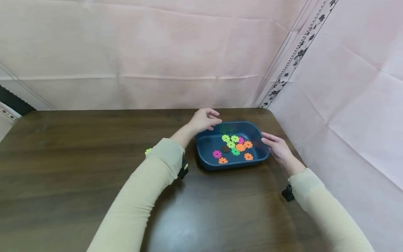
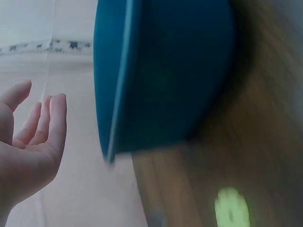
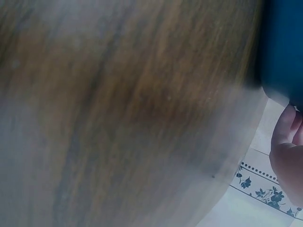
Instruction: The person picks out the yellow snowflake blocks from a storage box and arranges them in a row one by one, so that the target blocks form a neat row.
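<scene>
A dark blue plastic tub [image 1: 207, 163] sits on the table with several notched plastic discs inside: yellow-green, orange, pink, green and a brown one. Over its back-left corner hovers my left hand [image 1: 204, 120]. In the left wrist view the left hand [image 2: 35, 142] has loosely bent fingers with nothing between them, apart from the tub wall [image 2: 175, 80]. My right hand [image 1: 278, 148] holds the tub's right rim with thumb and fingers. Only part of the right hand [image 3: 289, 156] shows in the right wrist view, at the tub's edge.
A yellow-green disc [image 1: 148, 151] lies on the brown wooden table [image 1: 78, 157], left of the tub and partly hidden by the left sleeve. Pale cloth [image 1: 157, 59] hangs behind the table, and more cloth [image 1: 355, 87] hangs along the right side.
</scene>
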`<action>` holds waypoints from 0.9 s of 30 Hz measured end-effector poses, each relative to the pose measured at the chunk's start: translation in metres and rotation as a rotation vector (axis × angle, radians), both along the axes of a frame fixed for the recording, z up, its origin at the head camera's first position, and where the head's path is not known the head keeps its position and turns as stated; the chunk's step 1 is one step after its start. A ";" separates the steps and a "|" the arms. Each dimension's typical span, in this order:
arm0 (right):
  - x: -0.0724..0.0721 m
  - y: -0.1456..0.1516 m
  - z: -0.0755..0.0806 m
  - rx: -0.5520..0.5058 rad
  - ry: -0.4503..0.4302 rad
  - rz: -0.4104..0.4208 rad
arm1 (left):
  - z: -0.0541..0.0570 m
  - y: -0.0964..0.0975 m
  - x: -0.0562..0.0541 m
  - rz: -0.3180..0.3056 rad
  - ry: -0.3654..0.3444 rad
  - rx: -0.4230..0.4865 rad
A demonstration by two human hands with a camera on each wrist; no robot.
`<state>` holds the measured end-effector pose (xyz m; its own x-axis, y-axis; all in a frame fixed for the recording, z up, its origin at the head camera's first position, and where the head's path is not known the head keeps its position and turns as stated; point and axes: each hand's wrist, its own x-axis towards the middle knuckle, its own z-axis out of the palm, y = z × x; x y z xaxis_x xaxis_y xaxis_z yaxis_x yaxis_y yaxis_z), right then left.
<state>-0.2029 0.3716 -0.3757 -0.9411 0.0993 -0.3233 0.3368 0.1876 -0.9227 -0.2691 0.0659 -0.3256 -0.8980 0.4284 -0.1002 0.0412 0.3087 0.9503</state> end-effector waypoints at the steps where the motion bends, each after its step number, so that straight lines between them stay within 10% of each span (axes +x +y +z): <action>1: -0.001 -0.001 -0.001 0.019 -0.004 0.001 | -0.002 0.007 0.000 -0.006 -0.005 0.005; 27: -0.001 0.002 -0.002 0.029 -0.023 -0.011 | -0.044 0.062 0.006 -0.031 -0.168 -0.128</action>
<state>-0.2036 0.3739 -0.3773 -0.9322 0.1194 -0.3416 0.3600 0.2105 -0.9089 -0.2626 0.1283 -0.3695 -0.8508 0.4294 -0.3028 -0.1034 0.4282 0.8977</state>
